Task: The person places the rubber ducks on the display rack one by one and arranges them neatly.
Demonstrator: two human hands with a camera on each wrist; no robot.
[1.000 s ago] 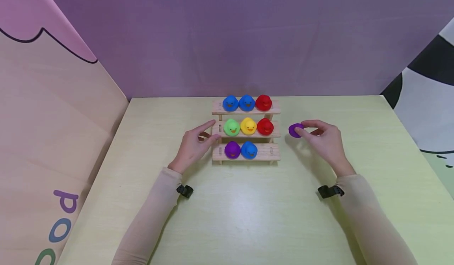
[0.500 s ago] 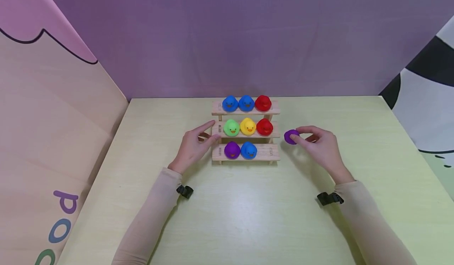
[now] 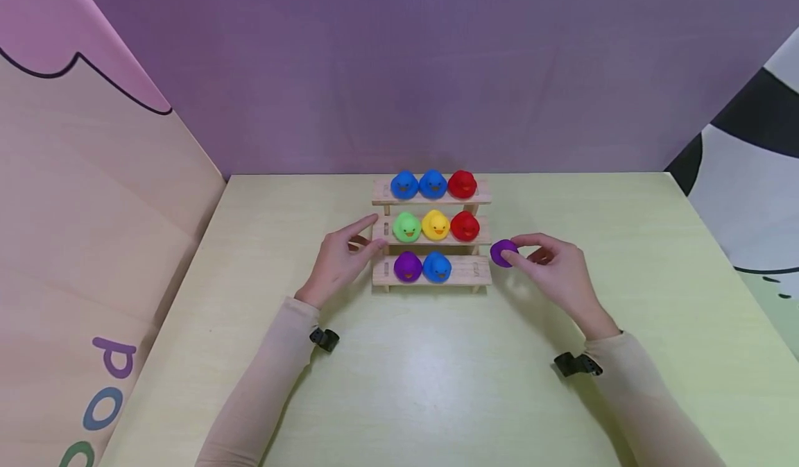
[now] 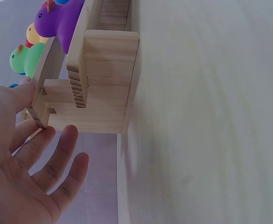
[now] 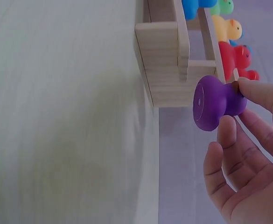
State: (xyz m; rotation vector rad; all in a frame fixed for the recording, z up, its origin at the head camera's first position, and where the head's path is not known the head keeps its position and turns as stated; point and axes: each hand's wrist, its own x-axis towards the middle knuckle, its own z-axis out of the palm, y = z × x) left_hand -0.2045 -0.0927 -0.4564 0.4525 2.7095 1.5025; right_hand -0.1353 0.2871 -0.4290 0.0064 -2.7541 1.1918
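Observation:
A three-step wooden display rack (image 3: 471,270) stands at the table's far side. My left hand (image 3: 340,262) pinches the left end of its middle step; in the left wrist view the thumb lies on that board (image 4: 42,88) and the other fingers spread below. My right hand (image 3: 557,273) holds a purple rubber duck (image 3: 503,252) by the head, just off the rack's right side, its flat base (image 5: 202,103) turned toward the table. On the bottom step sit another purple duck (image 3: 408,267) and a blue duck (image 3: 437,267), with bare wood to their right.
The middle step carries a green duck (image 3: 407,227), a yellow duck (image 3: 435,225) and a red duck (image 3: 465,226). Two blue ducks and a red duck (image 3: 462,184) fill the top step. A purple backdrop (image 3: 399,71) rises behind the table (image 3: 399,384).
My right hand has moved left and toward the near side with the purple duck, closer to the bottom step. The left hand stays at the middle step.

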